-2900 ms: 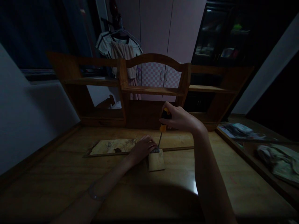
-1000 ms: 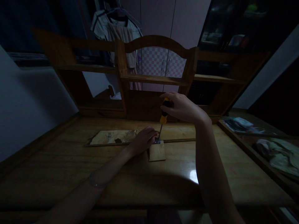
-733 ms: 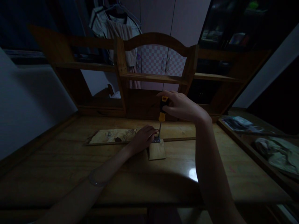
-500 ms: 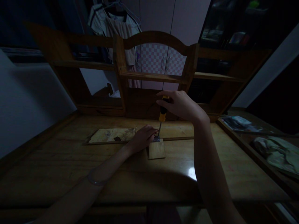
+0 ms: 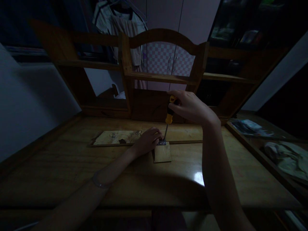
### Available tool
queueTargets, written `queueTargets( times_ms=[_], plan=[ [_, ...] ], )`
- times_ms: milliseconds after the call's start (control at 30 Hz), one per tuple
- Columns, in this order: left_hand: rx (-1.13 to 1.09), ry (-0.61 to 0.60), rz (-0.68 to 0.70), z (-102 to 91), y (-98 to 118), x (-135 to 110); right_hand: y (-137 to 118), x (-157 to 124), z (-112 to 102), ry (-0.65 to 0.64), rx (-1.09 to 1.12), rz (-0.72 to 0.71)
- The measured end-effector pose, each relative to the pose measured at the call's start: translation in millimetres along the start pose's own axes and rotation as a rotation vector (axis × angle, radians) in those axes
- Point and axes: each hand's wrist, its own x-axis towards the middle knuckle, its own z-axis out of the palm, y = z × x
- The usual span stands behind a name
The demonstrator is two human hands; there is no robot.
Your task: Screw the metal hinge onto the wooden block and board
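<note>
My right hand (image 5: 190, 107) is closed round the handle of a yellow-and-black screwdriver (image 5: 169, 117) that stands nearly upright. Its tip rests on a small metal hinge (image 5: 161, 143) at the far edge of a small square wooden block (image 5: 162, 153). My left hand (image 5: 147, 141) lies on the wooden desk (image 5: 72, 173) just left of the block, its fingers curled against the hinge. Behind the block lies a long thin wooden board (image 5: 115, 137), flat on the desk.
A wooden shelf unit (image 5: 158, 77) with an arched middle stands along the desk's back edge. Clothes (image 5: 125, 22) hang behind it in front of a wardrobe. At the right, cloth (image 5: 286, 158) and papers (image 5: 250, 128) lie on a lower surface. The room is dim.
My right hand has regripped and turned the screwdriver handle in place. The left hand has stayed by the hinge. The camera has shifted slightly.
</note>
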Motion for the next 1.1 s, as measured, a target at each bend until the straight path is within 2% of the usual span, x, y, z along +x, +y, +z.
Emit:
queueTargets(
  times_ms=[200, 433, 867, 1100],
  plan=[
    [-0.027, 0.011, 0.028, 1.4, -5, -1, 1, 0, -2, -0.005, 0.008, 0.012],
    [-0.027, 0.015, 0.024, 5.4, -11, -5, 2, 0, -1, 0.064, 0.053, -0.007],
    [-0.037, 0.022, 0.001, 2.9, -7, -3, 2, -5, -5, 0.084, 0.070, 0.030],
    [-0.048, 0.033, -0.009, 1.5, -5, -2, 5, -5, -6, 0.123, 0.088, -0.040]
  ],
)
